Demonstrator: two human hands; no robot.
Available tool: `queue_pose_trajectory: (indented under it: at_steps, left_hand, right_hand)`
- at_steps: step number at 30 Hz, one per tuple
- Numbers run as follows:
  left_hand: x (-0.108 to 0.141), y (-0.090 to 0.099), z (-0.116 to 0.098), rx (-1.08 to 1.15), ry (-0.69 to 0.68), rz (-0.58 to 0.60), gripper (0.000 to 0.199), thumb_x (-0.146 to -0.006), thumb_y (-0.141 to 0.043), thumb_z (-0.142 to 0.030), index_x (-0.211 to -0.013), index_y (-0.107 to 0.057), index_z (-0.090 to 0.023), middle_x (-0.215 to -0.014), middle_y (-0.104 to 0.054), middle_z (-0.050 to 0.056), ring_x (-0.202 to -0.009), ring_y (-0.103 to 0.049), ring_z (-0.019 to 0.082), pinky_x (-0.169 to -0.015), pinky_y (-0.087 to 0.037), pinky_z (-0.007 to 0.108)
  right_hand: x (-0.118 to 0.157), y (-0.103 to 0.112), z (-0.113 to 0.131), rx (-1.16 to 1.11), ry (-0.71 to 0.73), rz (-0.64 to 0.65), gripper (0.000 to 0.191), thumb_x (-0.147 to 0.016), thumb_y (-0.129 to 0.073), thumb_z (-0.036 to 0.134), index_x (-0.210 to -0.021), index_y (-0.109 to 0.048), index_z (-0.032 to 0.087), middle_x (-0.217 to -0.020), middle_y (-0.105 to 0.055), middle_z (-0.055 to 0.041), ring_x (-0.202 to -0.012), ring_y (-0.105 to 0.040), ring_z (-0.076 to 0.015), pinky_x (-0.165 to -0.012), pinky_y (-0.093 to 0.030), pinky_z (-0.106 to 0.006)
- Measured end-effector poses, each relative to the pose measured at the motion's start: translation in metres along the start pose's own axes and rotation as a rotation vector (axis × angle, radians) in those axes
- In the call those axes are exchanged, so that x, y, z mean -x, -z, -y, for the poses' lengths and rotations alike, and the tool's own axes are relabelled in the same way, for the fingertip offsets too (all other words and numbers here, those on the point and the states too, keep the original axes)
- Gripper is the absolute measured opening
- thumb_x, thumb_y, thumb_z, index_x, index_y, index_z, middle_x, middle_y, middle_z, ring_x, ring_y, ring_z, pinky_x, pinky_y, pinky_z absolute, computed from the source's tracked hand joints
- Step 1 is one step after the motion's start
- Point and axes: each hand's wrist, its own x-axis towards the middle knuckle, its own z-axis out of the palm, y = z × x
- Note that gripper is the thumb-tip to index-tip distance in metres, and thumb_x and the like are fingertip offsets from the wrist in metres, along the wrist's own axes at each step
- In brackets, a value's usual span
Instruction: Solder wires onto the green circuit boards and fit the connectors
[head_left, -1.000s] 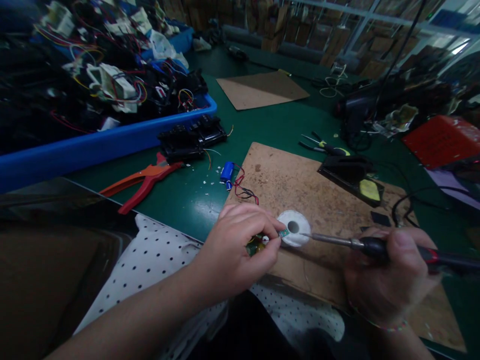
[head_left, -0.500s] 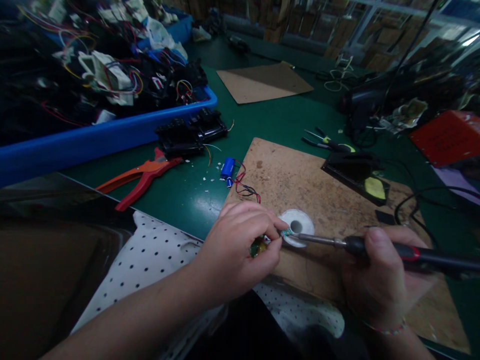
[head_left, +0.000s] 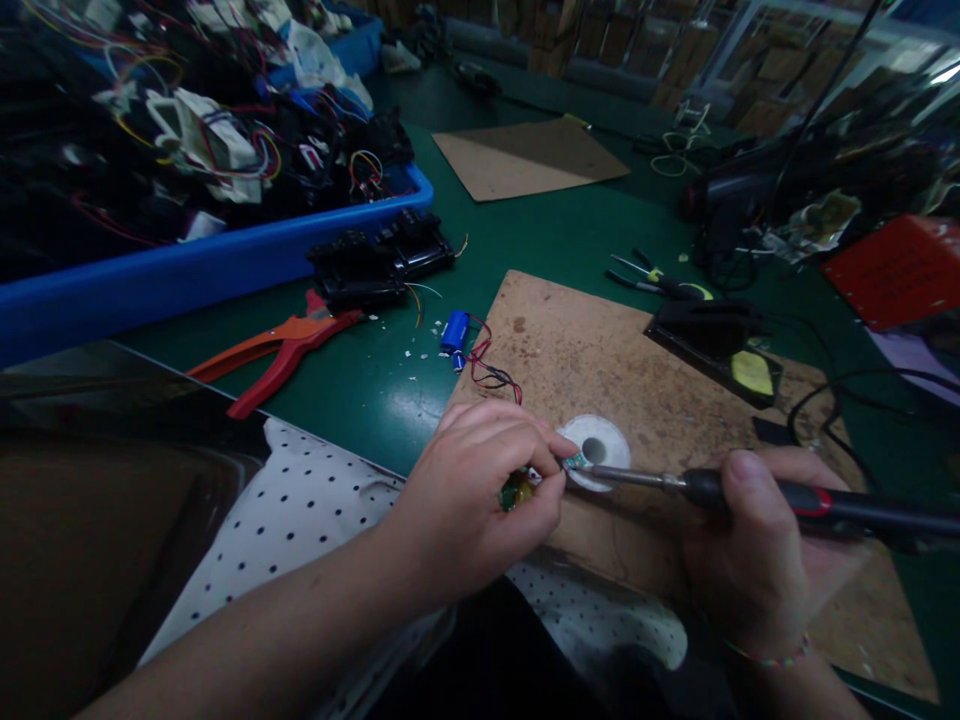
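Note:
My left hand pinches a small green circuit board between thumb and fingers, above a white solder spool. Part of the board and a yellow-green piece are mostly hidden in the palm. My right hand is closed around the dark handle of a soldering iron, whose tip points left and meets the board's edge. Red and black wires run from a blue cylindrical component toward my left hand; where they end is hidden.
A scorched brown board lies under the work. Red-handled cutters and black plastic parts lie left, before a blue bin of wired parts. Pliers, an iron stand with yellow sponge and a red box sit right.
The view has shifted very slightly. Both hands, the circuit board and the soldering iron keep nearly the same positions, with the tip still at the board.

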Motion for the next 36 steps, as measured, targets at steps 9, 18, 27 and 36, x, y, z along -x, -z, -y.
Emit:
queue_pose_trajectory:
  at_steps: [9,18,27,36]
  left_hand:
    - [0.001,0.000,0.000,-0.001,0.001,0.000,0.011,-0.084,-0.067,-0.011,-0.080,-0.065,-0.022,-0.101,-0.077,-0.004,-0.101,-0.067,0.017,-0.094,-0.046,0.039]
    - [0.001,0.000,0.000,-0.017,-0.001,0.012,0.012,-0.083,-0.068,-0.010,-0.082,-0.065,-0.022,-0.101,-0.077,-0.004,-0.102,-0.066,0.017,-0.094,-0.045,0.039]
    - [0.000,0.000,0.000,-0.027,-0.002,0.022,0.011,-0.084,-0.067,-0.012,-0.082,-0.065,-0.022,-0.103,-0.077,-0.002,-0.103,-0.066,0.019,-0.094,-0.045,0.041]
    - [0.001,0.000,0.001,-0.034,0.001,0.019,0.011,-0.084,-0.067,-0.012,-0.081,-0.064,-0.022,-0.102,-0.077,-0.004,-0.103,-0.066,0.018,-0.094,-0.044,0.039]
  right_hand:
    - [0.002,0.002,-0.002,0.013,-0.024,0.017,0.028,-0.078,-0.075,0.037,-0.063,-0.062,0.018,-0.055,-0.058,0.0033,-0.048,-0.053,-0.0105,-0.045,-0.039,-0.024]
    - [-0.001,0.001,0.003,0.052,0.008,0.023,0.028,-0.078,-0.074,0.036,-0.061,-0.061,0.018,-0.052,-0.057,0.0037,-0.046,-0.050,-0.0087,-0.043,-0.037,-0.022]
    - [-0.001,0.000,0.004,0.055,-0.012,0.026,0.029,-0.077,-0.074,0.037,-0.061,-0.059,0.018,-0.051,-0.055,0.0041,-0.044,-0.048,-0.0088,-0.043,-0.037,-0.023]
    - [-0.002,-0.001,0.007,0.074,-0.002,0.017,0.027,-0.076,-0.074,0.035,-0.059,-0.061,0.019,-0.051,-0.057,0.0033,-0.044,-0.050,-0.0097,-0.043,-0.038,-0.024]
